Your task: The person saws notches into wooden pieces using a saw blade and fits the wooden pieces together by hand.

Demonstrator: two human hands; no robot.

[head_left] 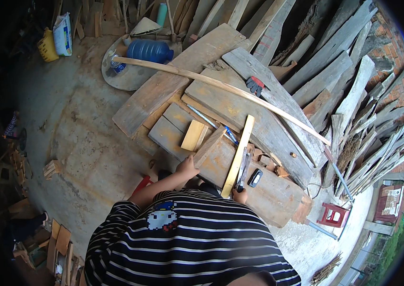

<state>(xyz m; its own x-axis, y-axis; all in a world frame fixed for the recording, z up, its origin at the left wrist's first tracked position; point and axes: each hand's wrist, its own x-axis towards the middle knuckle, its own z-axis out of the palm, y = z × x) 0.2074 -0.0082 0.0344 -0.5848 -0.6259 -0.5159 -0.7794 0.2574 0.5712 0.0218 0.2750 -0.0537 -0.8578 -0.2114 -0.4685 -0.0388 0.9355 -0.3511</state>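
My left hand point(187, 167) is closed on a short wooden board point(210, 147) slanting up over the workbench boards. My right hand point(239, 194) grips the dark handle of a long metal tool point(244, 167) lying along the right side of a pale yellow batten point(238, 155). A small yellowish block point(193, 135) lies left of the short board, near a measuring rule point(197, 113) and a blue tool point(230, 135) partly hidden by wood. A small dark object point(255, 177) with a pale patch is right of my right hand, with wood offcuts point(266, 159) behind it.
A long strip point(226, 86) crosses the stacked planks point(149, 100), with a red-grey glove point(255, 84) nearby. A blue water jug point(149, 49) stands behind. Leaning boards point(350, 105) line the right, a red stool point(331, 213) below. Another person's dark-clad leg point(25, 226) shows lower left.
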